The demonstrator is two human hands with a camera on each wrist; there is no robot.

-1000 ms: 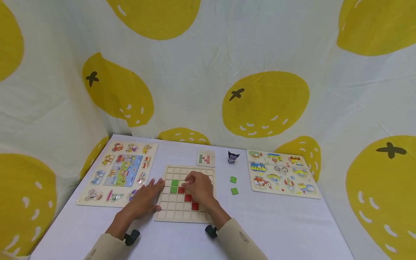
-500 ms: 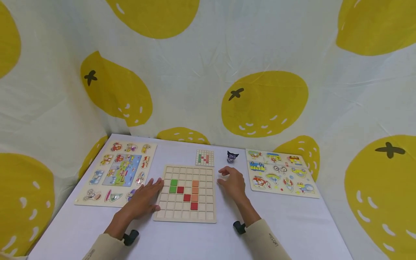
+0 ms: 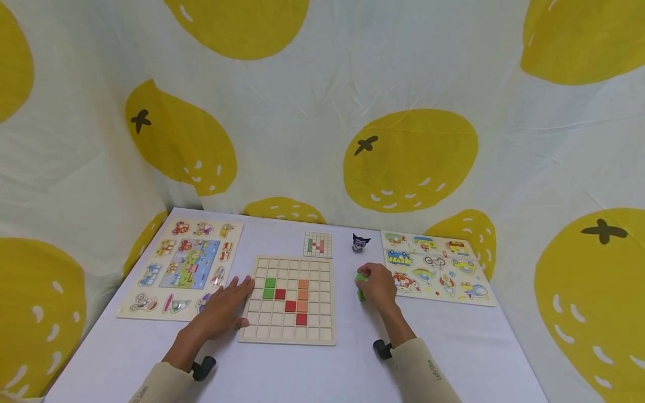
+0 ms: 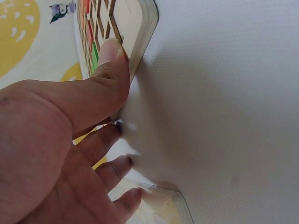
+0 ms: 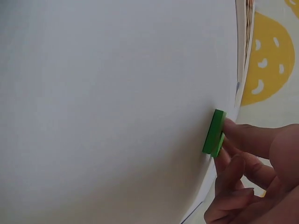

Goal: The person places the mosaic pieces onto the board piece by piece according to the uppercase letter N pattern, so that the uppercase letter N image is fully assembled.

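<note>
A wooden grid board (image 3: 262,330) lies in the middle of the table, with green tiles (image 3: 269,288), red tiles (image 3: 290,307) and orange tiles (image 3: 303,295) in its cells. At the board's left edge rests my left hand (image 3: 219,313), fingers spread and fairly straight; its thumb touches the board's rim in the left wrist view. To the right of the board, my right hand (image 3: 379,285) pinches a loose green tile (image 3: 360,277) between thumb and fingers. Another green tile (image 3: 360,296) lies just nearer, partly hidden by the hand; the right wrist view shows both, overlapping.
A small pattern card (image 3: 318,244) lies behind the board, beside a dark figurine (image 3: 360,243). Picture puzzle boards stand to either side: one on the left (image 3: 131,310), one on the right (image 3: 438,302). A lemon-print cloth (image 3: 302,140) hangs behind the table.
My right hand has left the grid board, uncovering the orange tiles, and moved right to the loose green tiles, where it takes hold of one. My left hand stays at the board's edge.
</note>
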